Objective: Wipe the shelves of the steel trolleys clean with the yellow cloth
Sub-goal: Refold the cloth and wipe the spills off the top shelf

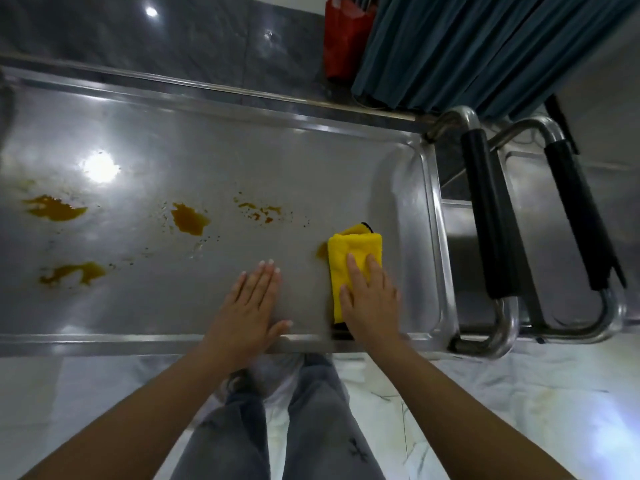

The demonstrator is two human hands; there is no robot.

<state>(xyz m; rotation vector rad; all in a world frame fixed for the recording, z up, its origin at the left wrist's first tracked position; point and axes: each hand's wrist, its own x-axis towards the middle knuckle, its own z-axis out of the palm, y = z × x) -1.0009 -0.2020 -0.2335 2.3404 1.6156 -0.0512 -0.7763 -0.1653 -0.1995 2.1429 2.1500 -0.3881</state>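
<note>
Head view: a steel shelf [207, 161] of a trolley is seen from above, with the cloth [353, 258] folded and lying near the shelf's right end, close to the near rim. The right hand [372, 299] is laid flat on the cloth, fingers spread and extended, pressing it down rather than clutching it. The left hand [251, 306] is laid open and flat on bare steel just beside it, by the near rim, and holds nothing. A small orange smear [322, 251] is touched by the cloth's left edge. Further spills [188, 218] are spread across the middle and toward the left end of the shelf, well apart from the cloth. A second trolley [554, 188] is parked beyond the right end.

The wiping of this shelf is judged to be at an early stage, since most of the stains are untouched. For the next move, firm downward pressure is called for while the cloth is swept leftward over the smear and on toward the larger spills, with the shelf steadied by the left hand.
</note>
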